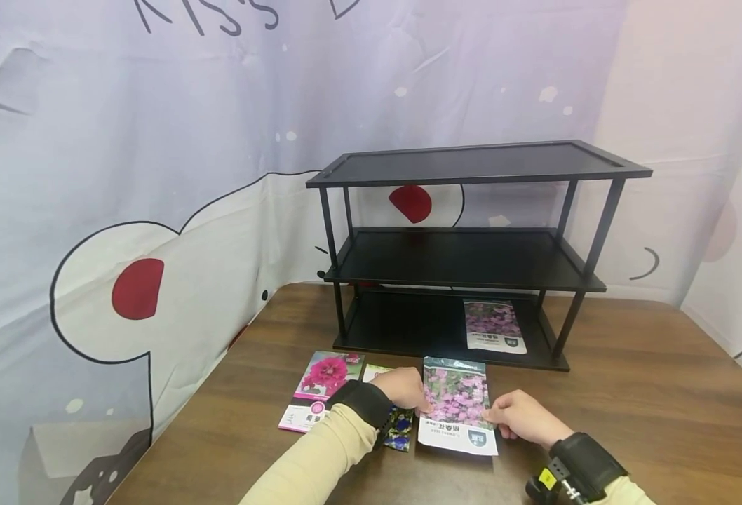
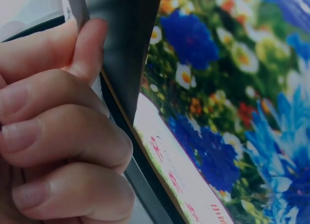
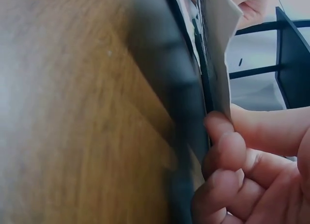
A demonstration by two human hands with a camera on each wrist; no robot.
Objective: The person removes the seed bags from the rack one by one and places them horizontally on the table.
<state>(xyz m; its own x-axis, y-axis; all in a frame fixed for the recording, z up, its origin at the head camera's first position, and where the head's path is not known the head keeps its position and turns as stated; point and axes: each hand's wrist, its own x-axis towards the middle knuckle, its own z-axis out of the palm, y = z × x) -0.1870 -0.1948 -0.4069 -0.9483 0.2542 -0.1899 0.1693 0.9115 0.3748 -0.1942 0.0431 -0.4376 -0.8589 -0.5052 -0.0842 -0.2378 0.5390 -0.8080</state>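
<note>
Between my two hands is a seed packet [image 1: 454, 403] with pink flowers on its front and a white lower band. My left hand [image 1: 402, 388] pinches its left edge between thumb and forefinger, the other fingers curled. On the opposite edge, my right hand [image 1: 525, 417] pinches with thumb and fingertips. In the right wrist view the packet [image 3: 220, 50] appears edge-on, above the wooden surface. Below my left wrist lies a packet with blue flowers [image 1: 400, 429], partly hidden by that arm. Its blue blooms [image 2: 191, 40] fill the right of the left wrist view.
A packet with a magenta flower [image 1: 327, 375] lies farther left on the wooden table [image 1: 649, 393]. Behind stands a black three-tier rack [image 1: 466, 259]. On its bottom shelf, toward the right, lies another pink-flower packet [image 1: 493, 326]. A printed cloth [image 1: 219, 140] hangs behind.
</note>
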